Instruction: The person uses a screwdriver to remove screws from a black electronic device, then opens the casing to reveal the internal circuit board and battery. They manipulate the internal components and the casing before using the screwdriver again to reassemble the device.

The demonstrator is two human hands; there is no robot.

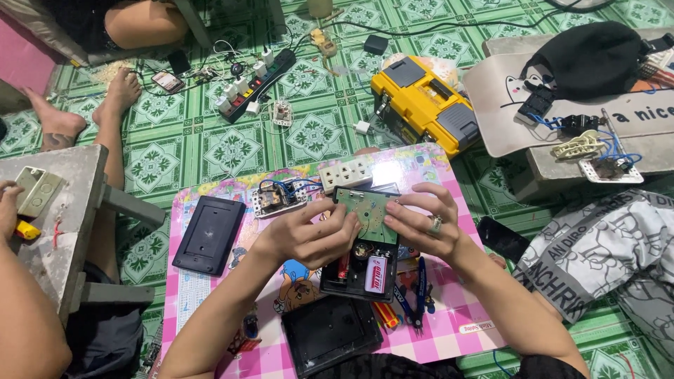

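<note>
Both my hands work on an opened black device lying on a small pink table. My left hand pinches the left edge of its green circuit board, and my right hand, with a ring on one finger, holds the board's right edge. Inside the black case below the board sits a red and white battery. A white socket strip wired to a small switch block lies just beyond the board.
A black cover plate lies left on the table, another black panel near me, and blue-handled pliers at right. A yellow toolbox and a power strip sit on the green floor. Another person's hand rests at a grey stool.
</note>
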